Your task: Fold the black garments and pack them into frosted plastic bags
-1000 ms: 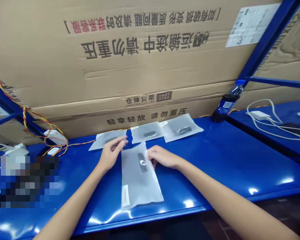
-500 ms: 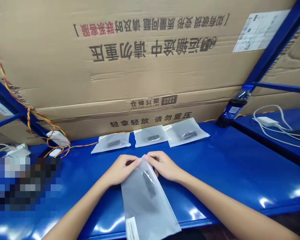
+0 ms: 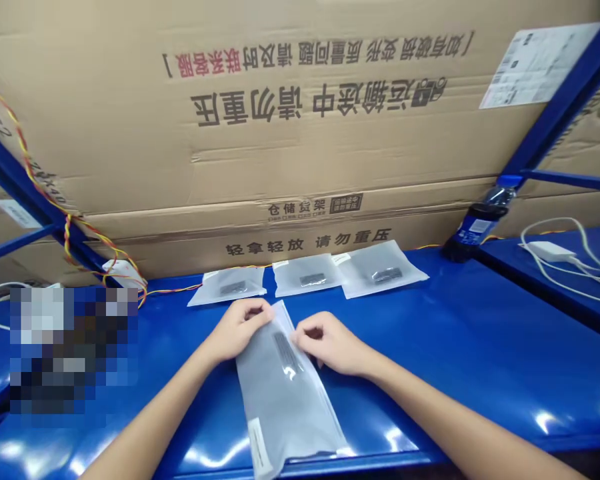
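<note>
A frosted plastic bag [image 3: 285, 413] with a dark printed patch and a white label at its lower left lies tilted over the blue shelf's front. My left hand [image 3: 243, 328] pinches its top left edge between thumb and fingers. Lower down on the right side edge, my right hand [image 3: 330, 341] has thumb and forefinger pressed together on the bag. Three similar frosted bags rest in a row at the back of the shelf: a left one [image 3: 215, 283], a middle one [image 3: 290, 275] and a right one [image 3: 365, 270].
Large cardboard boxes [image 3: 300, 160] stand behind the blue shelf [image 3: 455, 347]. A dark bottle with a blue cap [image 3: 475, 230] is at the back right. White cables with an adapter [image 3: 555, 252] lie far right; twisted red-yellow wires [image 3: 87, 230] and a blurred-out object [image 3: 70, 353] are left.
My right hand has slid from the bag's top corner down its right edge. The bag's top corner now shows, and its lower end has shifted slightly left. The view has shifted a little.
</note>
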A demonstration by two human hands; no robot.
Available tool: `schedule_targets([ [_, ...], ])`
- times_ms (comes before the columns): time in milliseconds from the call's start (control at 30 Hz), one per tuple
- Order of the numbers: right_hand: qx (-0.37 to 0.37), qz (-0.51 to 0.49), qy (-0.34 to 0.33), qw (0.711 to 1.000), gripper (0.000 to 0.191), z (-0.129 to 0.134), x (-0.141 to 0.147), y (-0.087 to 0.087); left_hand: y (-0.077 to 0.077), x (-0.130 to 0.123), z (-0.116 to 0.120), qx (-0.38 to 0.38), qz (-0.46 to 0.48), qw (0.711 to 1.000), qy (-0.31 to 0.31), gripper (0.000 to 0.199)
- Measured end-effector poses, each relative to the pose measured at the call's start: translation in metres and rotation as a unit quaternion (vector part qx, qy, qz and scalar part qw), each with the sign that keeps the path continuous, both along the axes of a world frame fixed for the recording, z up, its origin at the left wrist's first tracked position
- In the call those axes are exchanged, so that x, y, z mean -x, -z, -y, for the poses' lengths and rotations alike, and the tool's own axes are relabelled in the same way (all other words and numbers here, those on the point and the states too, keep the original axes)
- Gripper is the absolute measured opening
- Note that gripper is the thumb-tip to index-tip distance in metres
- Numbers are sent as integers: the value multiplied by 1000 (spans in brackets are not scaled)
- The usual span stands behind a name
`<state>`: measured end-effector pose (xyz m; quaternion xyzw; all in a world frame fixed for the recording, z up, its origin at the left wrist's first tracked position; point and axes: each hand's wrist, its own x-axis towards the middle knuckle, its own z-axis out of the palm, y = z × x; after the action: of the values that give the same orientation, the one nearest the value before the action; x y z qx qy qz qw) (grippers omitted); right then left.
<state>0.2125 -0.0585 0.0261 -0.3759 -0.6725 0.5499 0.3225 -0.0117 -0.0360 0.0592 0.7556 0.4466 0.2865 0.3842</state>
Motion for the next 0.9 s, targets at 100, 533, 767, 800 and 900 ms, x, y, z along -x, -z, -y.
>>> schedule_targets([
  [100, 44, 43, -71, 996, 29, 5, -3, -7, -2, 17, -11, -27, 8, 999, -41, 39],
  [533, 143, 100, -272, 946, 32, 6, -16, -14, 3, 32, -18, -81, 6, 992, -101, 40],
  [767, 22, 16, -10, 1000, 32, 11, -6, -7, 10, 15, -6, -99, 4, 991, -92, 44],
  [800, 26, 13, -20, 999, 30, 12, -4, -6, 11, 10, -2, -100, 6, 991, -92, 43],
  [900, 35, 9, -37, 999, 29, 12, 1, -2, 14, -5, 8, -97, 15, 990, -101, 40],
])
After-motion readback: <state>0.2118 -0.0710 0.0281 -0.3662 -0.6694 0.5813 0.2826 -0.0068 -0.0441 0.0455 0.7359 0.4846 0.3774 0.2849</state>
